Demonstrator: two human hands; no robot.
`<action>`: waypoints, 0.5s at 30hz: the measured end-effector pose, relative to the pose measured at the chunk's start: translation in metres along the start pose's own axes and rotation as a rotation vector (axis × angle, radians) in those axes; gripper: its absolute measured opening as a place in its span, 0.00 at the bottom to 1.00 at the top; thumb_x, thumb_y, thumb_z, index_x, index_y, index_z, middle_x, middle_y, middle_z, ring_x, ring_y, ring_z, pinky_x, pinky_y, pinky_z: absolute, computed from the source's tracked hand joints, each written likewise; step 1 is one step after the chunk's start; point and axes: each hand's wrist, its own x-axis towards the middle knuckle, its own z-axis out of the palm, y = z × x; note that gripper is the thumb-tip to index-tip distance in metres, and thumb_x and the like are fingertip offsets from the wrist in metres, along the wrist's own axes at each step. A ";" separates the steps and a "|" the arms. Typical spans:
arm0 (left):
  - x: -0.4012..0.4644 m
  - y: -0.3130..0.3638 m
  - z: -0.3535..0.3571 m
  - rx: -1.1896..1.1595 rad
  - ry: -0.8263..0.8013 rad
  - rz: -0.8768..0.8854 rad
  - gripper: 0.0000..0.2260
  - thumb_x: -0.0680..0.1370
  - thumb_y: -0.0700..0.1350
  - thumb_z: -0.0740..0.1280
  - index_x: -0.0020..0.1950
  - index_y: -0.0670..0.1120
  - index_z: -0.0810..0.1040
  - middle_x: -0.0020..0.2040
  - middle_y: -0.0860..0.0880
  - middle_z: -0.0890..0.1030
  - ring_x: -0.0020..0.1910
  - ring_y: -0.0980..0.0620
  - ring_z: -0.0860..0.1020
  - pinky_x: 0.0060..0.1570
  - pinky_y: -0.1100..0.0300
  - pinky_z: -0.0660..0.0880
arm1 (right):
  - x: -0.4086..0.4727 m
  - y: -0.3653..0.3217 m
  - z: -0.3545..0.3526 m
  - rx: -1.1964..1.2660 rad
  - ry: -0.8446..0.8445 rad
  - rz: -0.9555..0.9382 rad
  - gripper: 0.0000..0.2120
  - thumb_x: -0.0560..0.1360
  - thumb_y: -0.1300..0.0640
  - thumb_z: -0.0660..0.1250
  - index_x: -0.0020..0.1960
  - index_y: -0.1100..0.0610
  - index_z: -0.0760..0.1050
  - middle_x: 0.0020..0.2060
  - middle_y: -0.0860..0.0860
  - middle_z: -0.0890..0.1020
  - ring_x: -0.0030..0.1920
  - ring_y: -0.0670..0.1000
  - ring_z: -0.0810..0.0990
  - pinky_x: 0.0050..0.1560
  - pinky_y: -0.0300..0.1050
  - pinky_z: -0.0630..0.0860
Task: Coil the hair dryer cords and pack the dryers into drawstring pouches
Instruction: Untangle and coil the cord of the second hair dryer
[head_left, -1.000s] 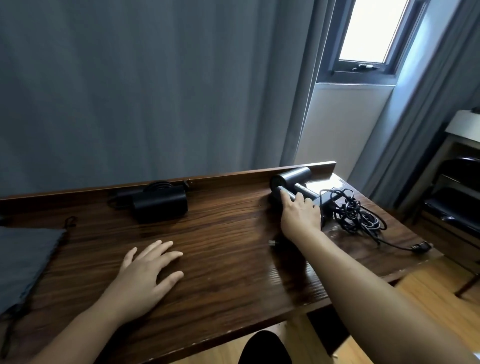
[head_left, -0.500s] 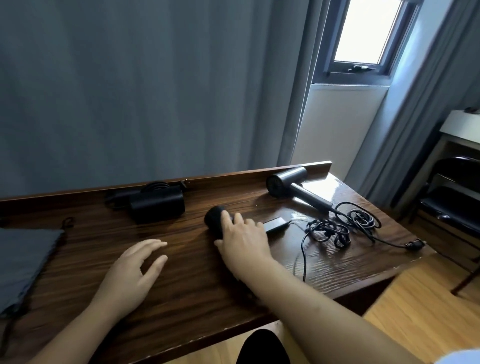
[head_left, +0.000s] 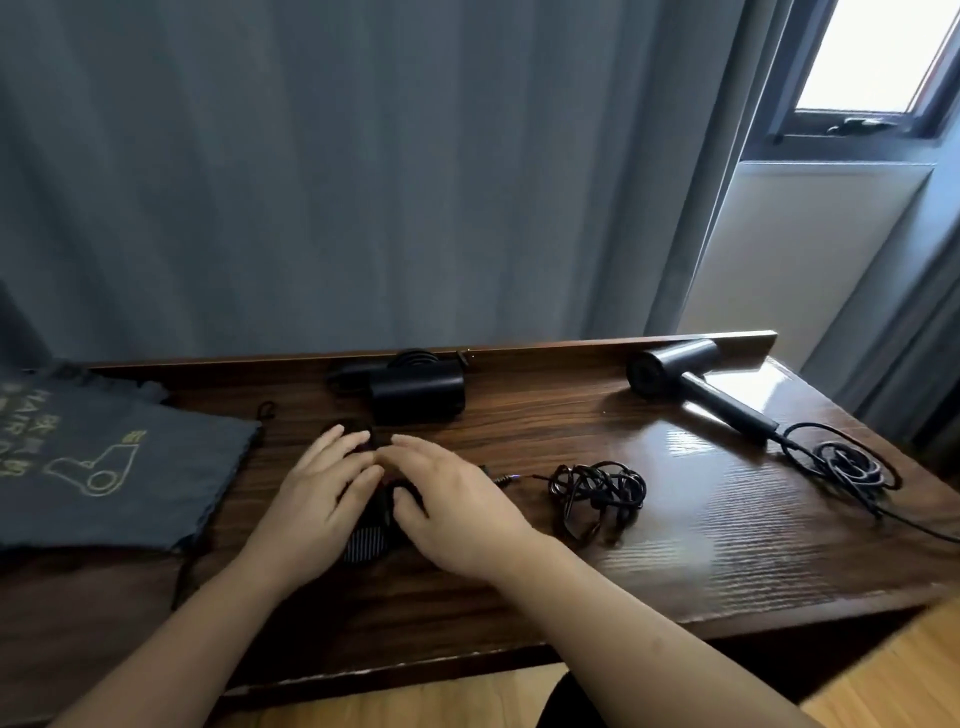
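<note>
Dryer (head_left: 370, 538) lies on tabletop (head_left: 675, 545) under your hands: left hand (head_left: 317, 499) and right hand (head_left: 457, 499) each grip its body. Its cord (head_left: 597, 488) sits tangled just right, uncoiled. Judged step: positioning; next, coil that cord, then reach the pouch (head_left: 119, 467) at left.

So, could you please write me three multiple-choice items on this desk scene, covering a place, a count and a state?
1. Where does the grey pouch lie on the desk?
A. left end
B. right end
C. centre

2. How many hair dryers are in view?
A. one
B. two
C. three

3. How is the cord right of the hands?
A. neatly coiled
B. tangled
C. inside the pouch

Answers:
1 A, the pouch lies flat at the left end.
2 C, one under the left hand and right hand, one at the back, one far right.
3 B, it lies in a loose knotted heap.
</note>
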 end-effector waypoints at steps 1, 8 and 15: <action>-0.002 -0.003 -0.001 0.024 -0.022 -0.010 0.33 0.75 0.73 0.48 0.68 0.57 0.77 0.76 0.58 0.67 0.79 0.61 0.52 0.74 0.60 0.51 | -0.003 0.008 -0.004 -0.060 0.055 -0.003 0.22 0.81 0.53 0.60 0.75 0.52 0.69 0.75 0.50 0.69 0.77 0.50 0.62 0.78 0.50 0.61; -0.019 -0.002 -0.022 0.158 -0.075 -0.077 0.20 0.80 0.63 0.57 0.67 0.58 0.75 0.78 0.60 0.61 0.79 0.64 0.46 0.74 0.57 0.54 | -0.035 0.073 -0.044 -0.531 0.281 0.305 0.27 0.77 0.35 0.58 0.70 0.48 0.73 0.74 0.54 0.70 0.79 0.63 0.55 0.75 0.68 0.55; -0.030 -0.027 -0.056 0.183 -0.027 -0.175 0.24 0.77 0.65 0.52 0.63 0.57 0.77 0.77 0.56 0.65 0.75 0.66 0.49 0.70 0.60 0.54 | -0.058 0.082 -0.057 -0.271 0.072 0.551 0.45 0.71 0.23 0.54 0.81 0.44 0.52 0.81 0.53 0.55 0.80 0.57 0.52 0.78 0.56 0.57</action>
